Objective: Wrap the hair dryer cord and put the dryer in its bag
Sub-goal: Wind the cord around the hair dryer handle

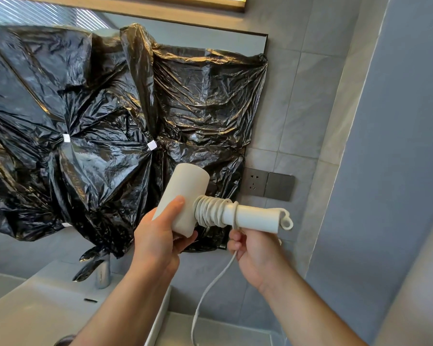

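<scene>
A white hair dryer (185, 193) is held up in front of the wall, its handle pointing right. My left hand (158, 236) grips the barrel from below. Several turns of the white cord (211, 212) sit tight around the handle near the barrel. My right hand (254, 248), just under the handle, pinches the cord where it leaves the last turn. The loose length of cord hangs down from that hand and runs out of the bottom of the frame. A hanging loop (286, 222) shows at the handle's end. No dryer bag is in view.
Black plastic sheeting (110, 116) covers the mirror behind. A dark wall socket and switch (268, 184) sit right of it. Below left are a white basin (35, 308) and a chrome tap (101, 273). A grey wall (398, 171) closes in on the right.
</scene>
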Tool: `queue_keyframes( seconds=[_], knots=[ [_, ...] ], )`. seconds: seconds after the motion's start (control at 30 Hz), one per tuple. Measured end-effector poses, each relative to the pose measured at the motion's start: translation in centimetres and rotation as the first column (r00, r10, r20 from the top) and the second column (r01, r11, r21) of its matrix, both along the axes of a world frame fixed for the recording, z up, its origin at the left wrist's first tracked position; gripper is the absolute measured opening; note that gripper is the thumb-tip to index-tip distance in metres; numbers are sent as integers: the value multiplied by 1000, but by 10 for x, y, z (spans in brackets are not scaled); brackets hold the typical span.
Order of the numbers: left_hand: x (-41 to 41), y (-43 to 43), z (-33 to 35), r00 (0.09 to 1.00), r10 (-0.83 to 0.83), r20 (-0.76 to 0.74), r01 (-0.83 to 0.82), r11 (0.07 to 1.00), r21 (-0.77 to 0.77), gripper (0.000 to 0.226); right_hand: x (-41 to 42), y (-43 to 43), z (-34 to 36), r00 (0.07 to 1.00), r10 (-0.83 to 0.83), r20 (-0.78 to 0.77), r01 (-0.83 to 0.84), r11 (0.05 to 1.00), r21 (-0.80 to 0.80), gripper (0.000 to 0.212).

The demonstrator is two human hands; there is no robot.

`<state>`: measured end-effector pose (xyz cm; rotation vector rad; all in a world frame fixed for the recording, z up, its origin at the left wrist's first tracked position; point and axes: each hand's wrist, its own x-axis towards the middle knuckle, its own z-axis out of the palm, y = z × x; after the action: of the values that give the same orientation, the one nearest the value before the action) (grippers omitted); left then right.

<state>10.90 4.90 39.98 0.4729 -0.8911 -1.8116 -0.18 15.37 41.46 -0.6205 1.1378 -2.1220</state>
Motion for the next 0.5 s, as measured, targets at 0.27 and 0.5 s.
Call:
queue_keyframes(
  seconds=[0.27,0.5],
  knots=[
    [9,-13,1,992,127,-13,-128,991,-34,23,23,-4,-4,979,-25,-202,46,994,102,18],
    [8,-6,-3,988,138,-73,-138,990,6,17,30,-12,-8,995,3,-96,-3,1000,-4,25]
  ],
)
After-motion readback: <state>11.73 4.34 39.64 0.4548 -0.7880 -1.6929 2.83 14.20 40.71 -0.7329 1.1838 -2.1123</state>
